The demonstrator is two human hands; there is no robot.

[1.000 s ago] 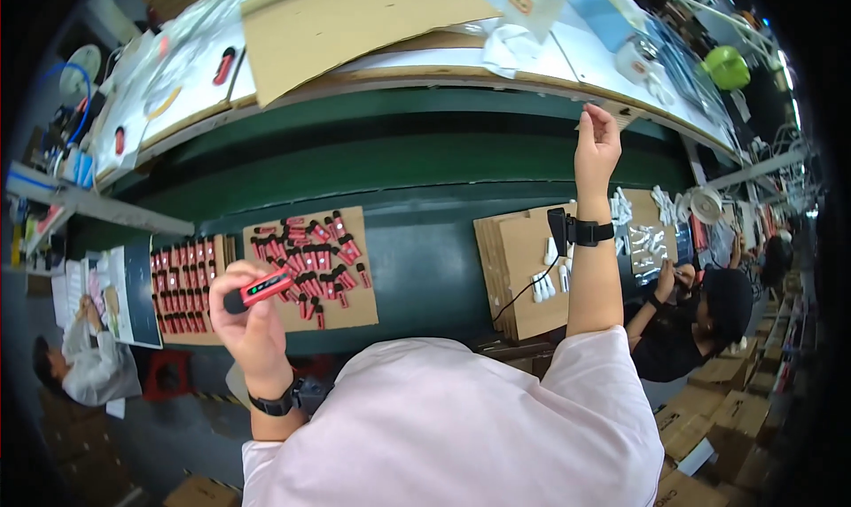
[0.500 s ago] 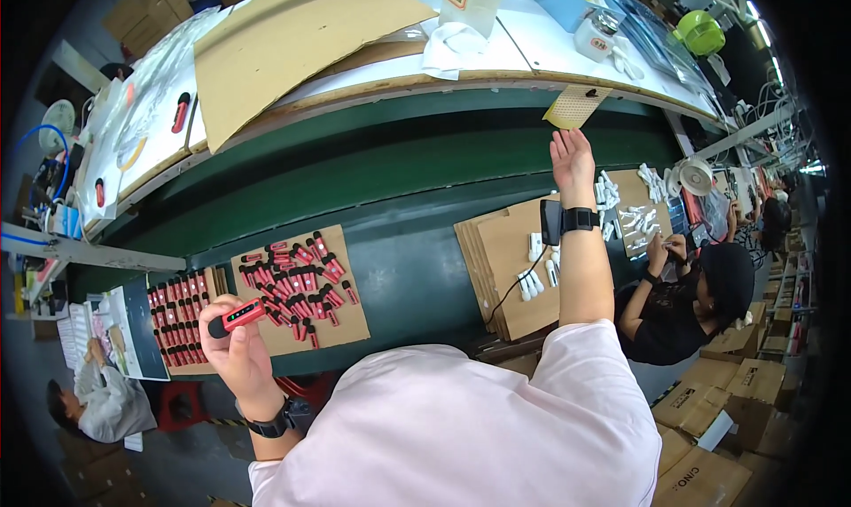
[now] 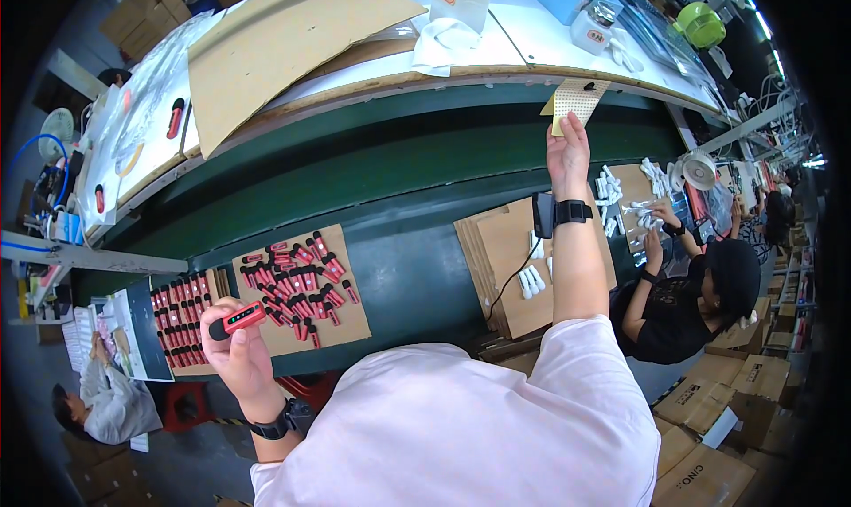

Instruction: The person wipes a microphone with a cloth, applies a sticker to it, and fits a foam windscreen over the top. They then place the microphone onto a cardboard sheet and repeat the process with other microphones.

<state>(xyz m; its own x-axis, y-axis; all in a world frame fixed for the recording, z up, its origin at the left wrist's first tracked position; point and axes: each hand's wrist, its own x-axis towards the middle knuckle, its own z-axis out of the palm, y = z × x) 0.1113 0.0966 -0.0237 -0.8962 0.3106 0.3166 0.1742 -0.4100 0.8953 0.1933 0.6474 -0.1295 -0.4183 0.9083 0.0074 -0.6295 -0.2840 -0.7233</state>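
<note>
My left hand is closed around a small red microphone-like device with a black rounded end and a row of small lights on its face. Beyond it, several more red devices lie loosely on a cardboard sheet. My right arm reaches far forward, and my right hand pinches the lower edge of a pale yellow sheet of small dots, like stickers. A black clip holds that sheet at the edge of the raised shelf. A black watch-like band sits on each wrist.
Neat rows of red devices stand at the left. White devices lie on stacked cardboard beside a black cable. Above is a white shelf with bottles and cardboard. A co-worker in black sits at right, another person at left.
My right hand has moved onto the dotted sheet and taken hold of its lower edge, bending it. My left hand keeps the red device in nearly the same place. The co-worker's hands have shifted.
</note>
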